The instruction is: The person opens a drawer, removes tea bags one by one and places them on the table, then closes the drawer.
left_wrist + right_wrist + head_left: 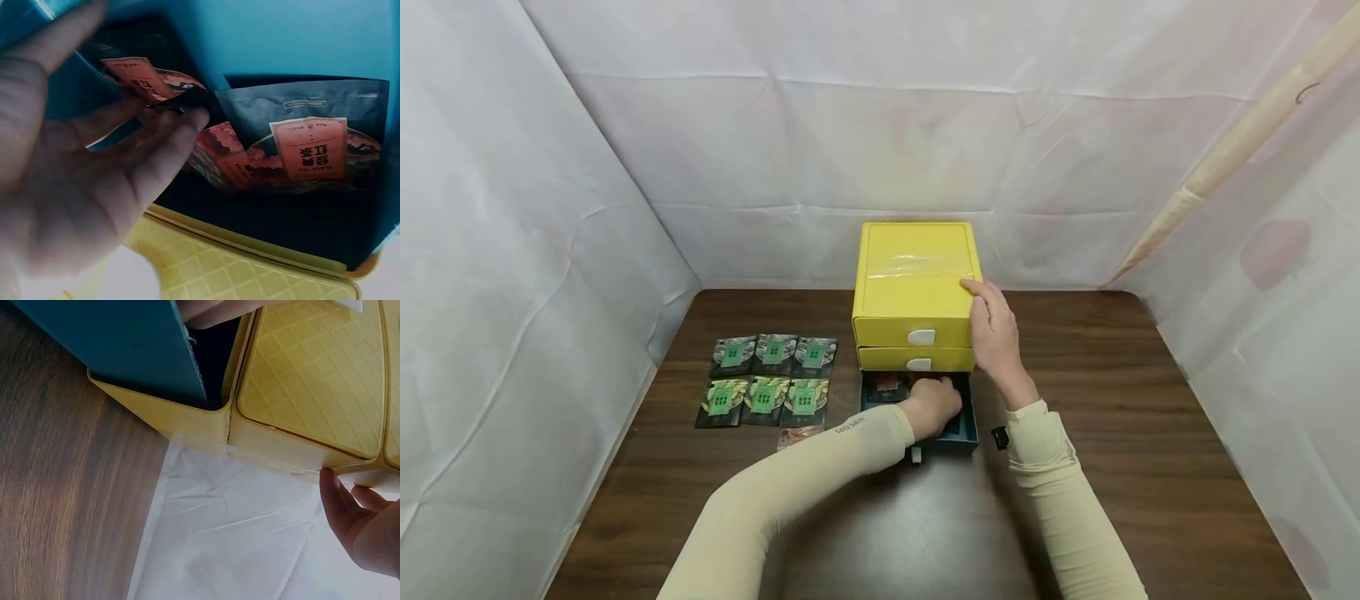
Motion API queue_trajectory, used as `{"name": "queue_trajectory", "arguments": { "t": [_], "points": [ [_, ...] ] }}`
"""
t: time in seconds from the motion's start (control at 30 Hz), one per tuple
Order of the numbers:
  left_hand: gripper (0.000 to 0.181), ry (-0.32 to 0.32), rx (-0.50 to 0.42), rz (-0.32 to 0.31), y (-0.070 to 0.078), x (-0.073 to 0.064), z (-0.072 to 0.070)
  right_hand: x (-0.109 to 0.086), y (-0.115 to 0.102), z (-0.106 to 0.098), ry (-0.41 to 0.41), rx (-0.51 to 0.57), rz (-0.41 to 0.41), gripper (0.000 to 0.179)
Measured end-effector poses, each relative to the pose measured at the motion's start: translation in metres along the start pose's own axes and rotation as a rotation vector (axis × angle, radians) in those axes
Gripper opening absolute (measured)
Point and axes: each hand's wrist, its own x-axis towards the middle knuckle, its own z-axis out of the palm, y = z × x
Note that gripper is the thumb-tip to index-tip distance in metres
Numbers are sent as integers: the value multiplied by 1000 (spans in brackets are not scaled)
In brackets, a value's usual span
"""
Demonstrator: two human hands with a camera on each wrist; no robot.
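A yellow drawer cabinet (917, 271) stands on the table with its blue-lined bottom drawer (973, 433) pulled out. My left hand (934, 407) reaches inside this drawer. In the left wrist view its thumb is spread away while its fingertips touch a dark tea packet (219, 150) with a red label. Another black tea packet (312, 137) lies to the right, and a third packet (140, 72) is partly behind the fingers. My right hand (996, 329) rests against the cabinet's upper right edge, fingertips touching the yellow casing (275, 440).
Several green-labelled packets (767, 396) lie in two rows left of the cabinet. Below them a reddish packet (797, 435) is partly covered by the left sleeve. A small black object (1000, 437) sits by the right wrist. White sheeting (820, 142) hangs behind the table.
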Motion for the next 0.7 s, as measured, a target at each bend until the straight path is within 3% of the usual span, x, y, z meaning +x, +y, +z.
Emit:
{"name": "queue_trajectory", "arguments": {
  "t": [0.17, 0.33, 0.53, 0.7],
  "points": [
    [13, 52, -51, 13, -2, 2, 4, -3, 0, 1, 5, 0, -9, 43],
    [19, 175, -57, 19, -6, -3, 4, -4, 1, 3, 5, 4, -25, 42],
    [18, 273, -69, 38, -10, -17, -3, -3, 1, 2, 15, 6, -25, 44],
    [16, 336, -95, 44, -14, -37, -10, 0, 2, 1, 15, 0, -29, 46]
  ]
}}
